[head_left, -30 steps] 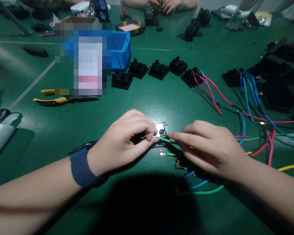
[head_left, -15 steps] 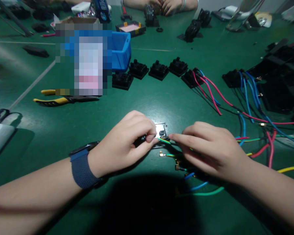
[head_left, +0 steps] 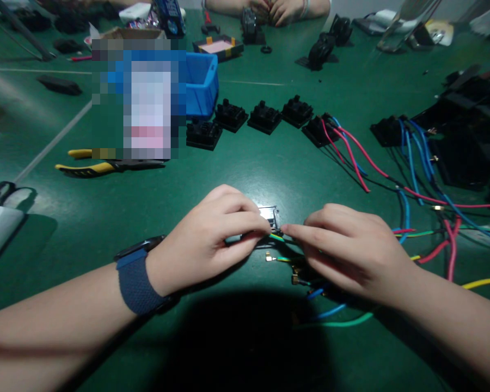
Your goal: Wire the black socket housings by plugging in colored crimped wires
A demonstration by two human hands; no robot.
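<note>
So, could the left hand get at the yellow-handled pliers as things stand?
Probably yes: nothing visible lies between the left hand and the yellow-handled pliers. But it seems to be pinching the green-and-yellow wire, so it would likely need to let go first.

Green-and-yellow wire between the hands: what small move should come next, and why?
Perhaps the left hand should gently press the wire toward the small framed part: its fingertips meet the wire there, while the right hand has a fingertip by the part's right edge.
</note>
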